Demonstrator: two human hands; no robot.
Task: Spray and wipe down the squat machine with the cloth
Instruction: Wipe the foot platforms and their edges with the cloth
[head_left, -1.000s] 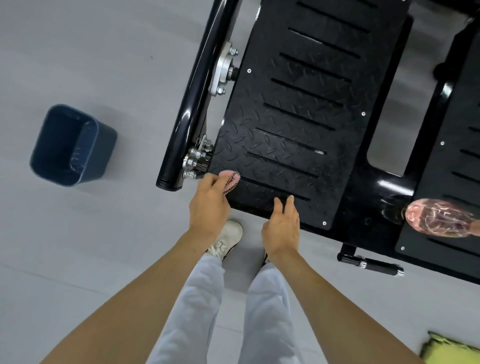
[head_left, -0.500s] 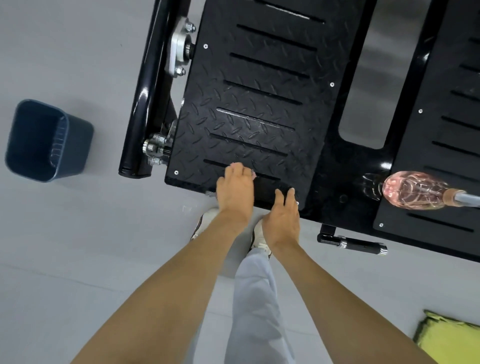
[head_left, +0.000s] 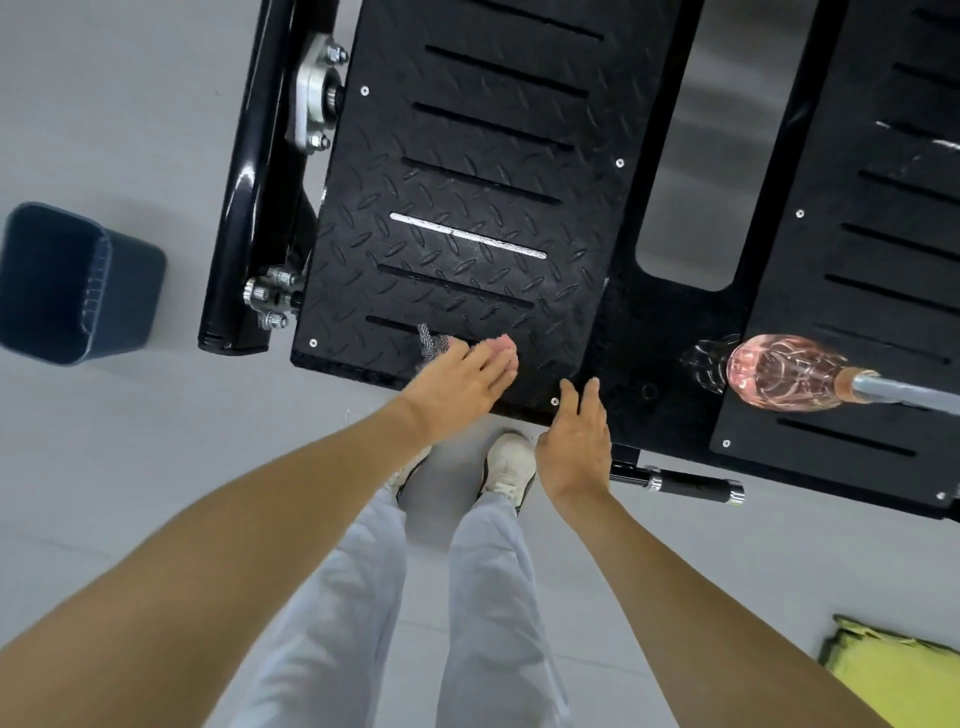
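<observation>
Cloth (head_left: 434, 344) flat under left hand (head_left: 457, 382) on squat-machine footplate (head_left: 467, 208)

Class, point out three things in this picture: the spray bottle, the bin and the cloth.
spray bottle (head_left: 779, 372): head view, on its clear pink body.
bin (head_left: 124, 296): head view, on its outer side wall.
cloth (head_left: 431, 344): head view, on the grey corner showing beyond the left hand's fingers.

cloth (head_left: 434, 344): pink-grey, on plate's near edge | squat machine (head_left: 467, 208): black tread plate, slotted
</observation>
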